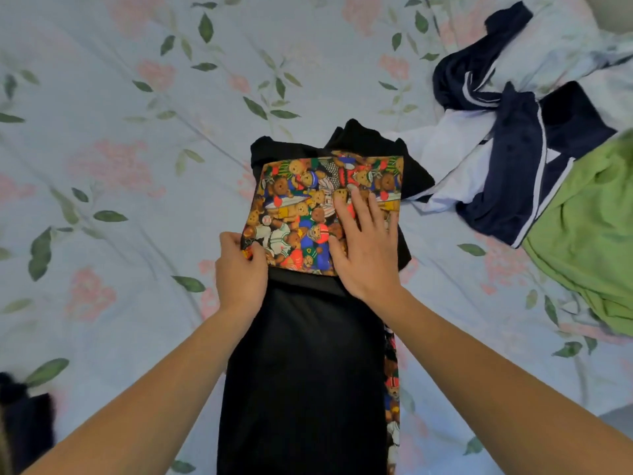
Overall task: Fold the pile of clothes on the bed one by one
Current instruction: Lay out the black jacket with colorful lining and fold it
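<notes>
Head view: black garment cut off below; left hand pinches it.

left arm: bare forearm, reaches forward from lower left
left hand: fingers curled, thumb on top, pinching near-left corner of the teddy-print cloth
right arm: bare forearm, reaches in from lower right
right hand: flat, palm down, fingers straight and spread, pressing near-right part of the teddy-print cloth

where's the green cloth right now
In the head view the green cloth lies at the bed's right edge, touching the navy-and-white clothes.
</notes>
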The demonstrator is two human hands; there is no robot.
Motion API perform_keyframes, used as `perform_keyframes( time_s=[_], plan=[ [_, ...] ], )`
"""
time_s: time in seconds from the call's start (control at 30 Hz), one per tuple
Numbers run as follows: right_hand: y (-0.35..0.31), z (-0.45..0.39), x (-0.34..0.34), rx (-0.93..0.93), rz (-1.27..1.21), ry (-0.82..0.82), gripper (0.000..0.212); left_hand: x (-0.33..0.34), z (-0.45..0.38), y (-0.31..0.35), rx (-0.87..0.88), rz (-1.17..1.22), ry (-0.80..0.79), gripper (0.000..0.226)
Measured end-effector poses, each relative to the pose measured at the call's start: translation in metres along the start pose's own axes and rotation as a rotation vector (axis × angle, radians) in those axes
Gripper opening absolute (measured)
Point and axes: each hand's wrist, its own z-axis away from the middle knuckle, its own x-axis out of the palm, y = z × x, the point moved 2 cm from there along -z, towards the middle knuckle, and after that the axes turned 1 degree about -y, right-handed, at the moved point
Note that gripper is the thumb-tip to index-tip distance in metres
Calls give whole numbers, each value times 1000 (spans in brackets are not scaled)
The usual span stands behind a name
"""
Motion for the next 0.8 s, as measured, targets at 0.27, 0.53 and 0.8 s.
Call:
perform_keyframes(
  time_s=[0.27,0.53,0.8],
  plan=[
    [1,-22,51,-116,145,-47,60,50,-42,-21,788,-765,-457,72],
    [13,87,35,-76,13,-65,62,-10,37,-101,712,-742,-427,65],
    [42,308,65,-319,63,-385,58,-89,177,-226,743,-754,-582,55]
  ],
)
